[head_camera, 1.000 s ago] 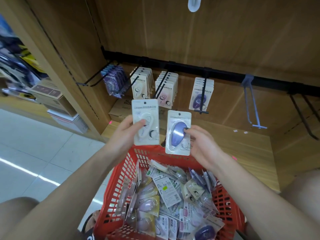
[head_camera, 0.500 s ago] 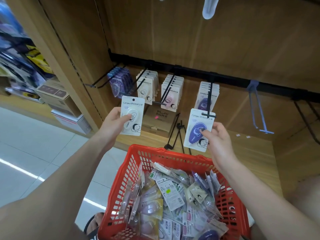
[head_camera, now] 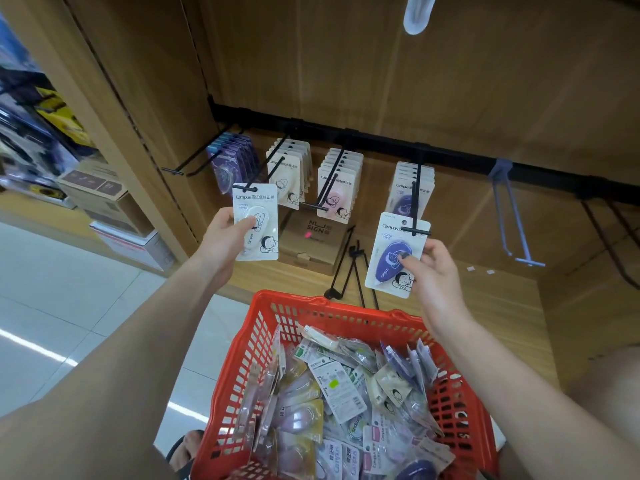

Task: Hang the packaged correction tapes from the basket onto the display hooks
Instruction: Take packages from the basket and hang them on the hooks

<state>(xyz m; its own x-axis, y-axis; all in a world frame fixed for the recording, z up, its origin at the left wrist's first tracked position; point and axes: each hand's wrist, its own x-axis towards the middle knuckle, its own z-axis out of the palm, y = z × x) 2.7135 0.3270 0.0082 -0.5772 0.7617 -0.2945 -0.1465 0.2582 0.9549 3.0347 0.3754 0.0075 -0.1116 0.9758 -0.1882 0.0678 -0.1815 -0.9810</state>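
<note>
Both packs are at their hooks, mid-hanging. The purple pack, pinched by the right hand, has its top at the hook tip. At nine o'clock, the left hand grips the white pack under another tip. Next, I judge: slide both back. The basket sits at six o'clock.

Wood-panel shelving, pale glossy tiled floor — cardboard boxes, perhaps stock
</note>
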